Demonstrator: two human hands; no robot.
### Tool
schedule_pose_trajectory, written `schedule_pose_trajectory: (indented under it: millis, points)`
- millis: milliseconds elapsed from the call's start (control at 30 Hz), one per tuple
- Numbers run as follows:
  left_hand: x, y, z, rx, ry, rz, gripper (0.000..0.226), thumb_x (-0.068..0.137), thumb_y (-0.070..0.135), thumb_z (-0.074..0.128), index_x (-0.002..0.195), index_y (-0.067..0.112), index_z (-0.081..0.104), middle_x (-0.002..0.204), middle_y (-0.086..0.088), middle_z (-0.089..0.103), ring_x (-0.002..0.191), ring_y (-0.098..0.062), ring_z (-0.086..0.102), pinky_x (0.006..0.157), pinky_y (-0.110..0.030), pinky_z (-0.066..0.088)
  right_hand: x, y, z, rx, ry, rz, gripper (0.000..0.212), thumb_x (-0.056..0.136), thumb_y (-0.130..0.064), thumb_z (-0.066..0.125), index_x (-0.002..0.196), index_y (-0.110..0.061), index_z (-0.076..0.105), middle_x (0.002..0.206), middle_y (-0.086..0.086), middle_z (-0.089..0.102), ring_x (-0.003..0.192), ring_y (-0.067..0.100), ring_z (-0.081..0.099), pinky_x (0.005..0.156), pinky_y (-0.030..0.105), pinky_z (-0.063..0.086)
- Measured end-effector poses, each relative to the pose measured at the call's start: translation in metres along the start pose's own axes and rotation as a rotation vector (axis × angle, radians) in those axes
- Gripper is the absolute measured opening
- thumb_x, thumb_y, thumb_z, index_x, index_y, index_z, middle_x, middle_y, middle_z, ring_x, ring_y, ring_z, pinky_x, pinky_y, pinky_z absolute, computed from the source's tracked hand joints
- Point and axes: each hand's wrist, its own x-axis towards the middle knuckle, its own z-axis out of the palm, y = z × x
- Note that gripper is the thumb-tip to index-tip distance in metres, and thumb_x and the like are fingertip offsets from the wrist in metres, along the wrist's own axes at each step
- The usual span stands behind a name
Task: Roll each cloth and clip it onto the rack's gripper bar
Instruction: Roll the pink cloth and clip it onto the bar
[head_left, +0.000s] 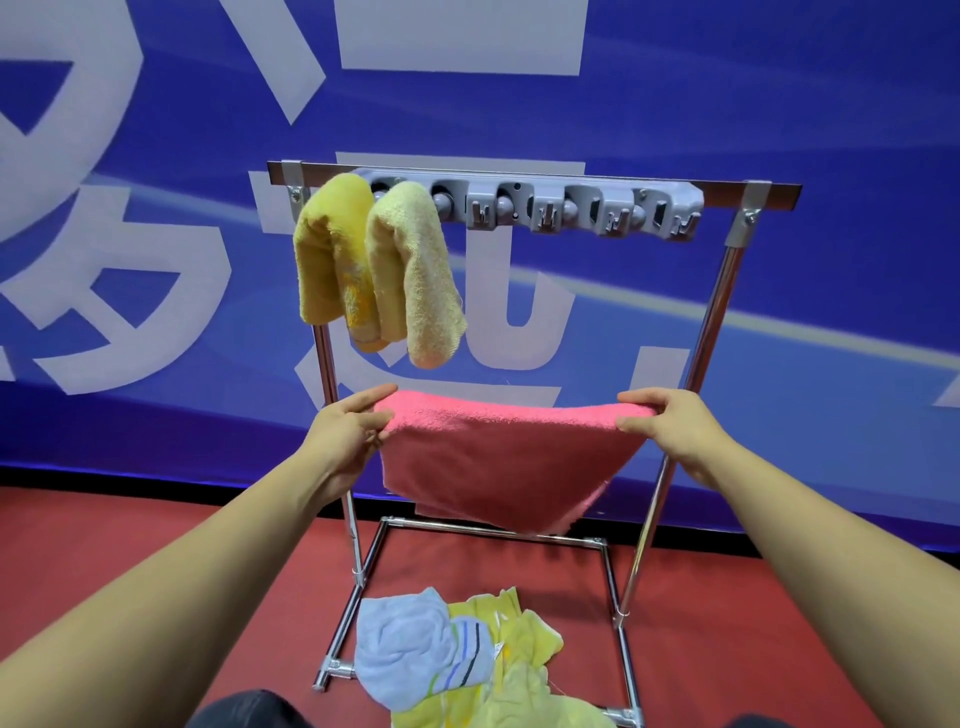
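A: From the head view, what are the hands doing?

B: Both are up in front of the metal rack (719, 291). The left hand (343, 434) pinches the left end of a pink cloth (498, 457), thumb on top and fingers (382, 418) curled closed around its folded upper edge. The right hand (670, 421) grips the right end the same way, fingers shut on the fabric.

A: So the cloth is stretched between them?

B: Yes, held in the air between the rack's two uprights, well below the top rail. Its upper edge looks folded or partly rolled over; the rest hangs down, with the lower right corner drooping lowest, near the rack's rear base bar.

A: And the gripper bar?

B: The grey gripper bar (571, 205) runs along the top rail. At its left end hang two rolled cloths: a yellow cloth (324, 260) and, just beside it on the right, a pale beige cloth (415, 275). They touch each other. The clips to their right hold nothing.

A: Anything below?

B: On the red floor (779, 597), inside the rack's base frame, lies a heap: a light blue cloth (400, 644) with a striped edge, resting against crumpled light yellow cloths (524, 691). Behind the rack stands a blue banner (779, 104) with large white characters.
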Motion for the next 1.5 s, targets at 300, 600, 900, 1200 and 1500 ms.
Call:
schedule_pose_trajectory:
  millis: [300,600,900,1200,1500]
  points:
    - [0.000,0.001,0.000,0.118,0.116,0.208,0.023,0.093,0.012,0.072,0.116,0.011,0.075,0.106,0.001,0.076,0.091,-0.003,0.072,0.075,-0.019,0.058,0.000,0.003,-0.001,-0.194,-0.089,0.010,0.041,0.076,-0.009,0.087,0.115,-0.013,0.073,0.107,0.006,0.073,0.101,0.023,0.069,0.092,0.027,0.050]
    - [0.002,-0.007,-0.006,0.306,0.108,0.275,0.035,0.088,0.007,0.078,0.122,0.009,0.072,0.089,-0.002,0.074,0.070,-0.009,0.070,0.079,-0.024,0.061,0.000,0.008,0.000,-0.362,-0.179,-0.069,0.013,0.087,-0.006,0.075,0.098,-0.014,0.076,0.091,0.004,0.076,0.082,0.018,0.068,0.079,0.025,0.053]
    - [-0.004,-0.011,-0.010,0.944,0.254,0.544,0.015,0.087,0.029,0.080,0.099,0.019,0.081,0.085,0.007,0.078,0.081,-0.006,0.071,0.081,-0.030,0.057,0.003,0.014,-0.001,-0.650,-0.243,-0.108,0.016,0.098,-0.023,0.064,0.084,-0.019,0.071,0.087,0.002,0.075,0.086,0.023,0.068,0.084,0.036,0.053]
    - [-0.002,-0.019,-0.012,1.071,0.194,0.559,0.020,0.100,0.035,0.061,0.096,0.016,0.067,0.102,0.002,0.055,0.085,-0.019,0.057,0.077,-0.035,0.046,-0.005,0.021,-0.003,-0.527,-0.062,-0.164,0.016,0.096,-0.022,0.066,0.085,-0.013,0.073,0.085,0.003,0.072,0.085,0.026,0.066,0.078,0.036,0.050]
    - [0.007,-0.022,-0.007,0.433,0.203,0.364,0.028,0.096,0.033,0.070,0.090,0.006,0.069,0.089,-0.017,0.072,0.084,-0.022,0.071,0.077,-0.032,0.063,-0.017,0.029,-0.004,0.211,0.122,-0.007,0.022,0.078,-0.018,0.086,0.078,-0.002,0.071,0.063,0.006,0.065,0.050,0.014,0.060,0.051,0.021,0.053]
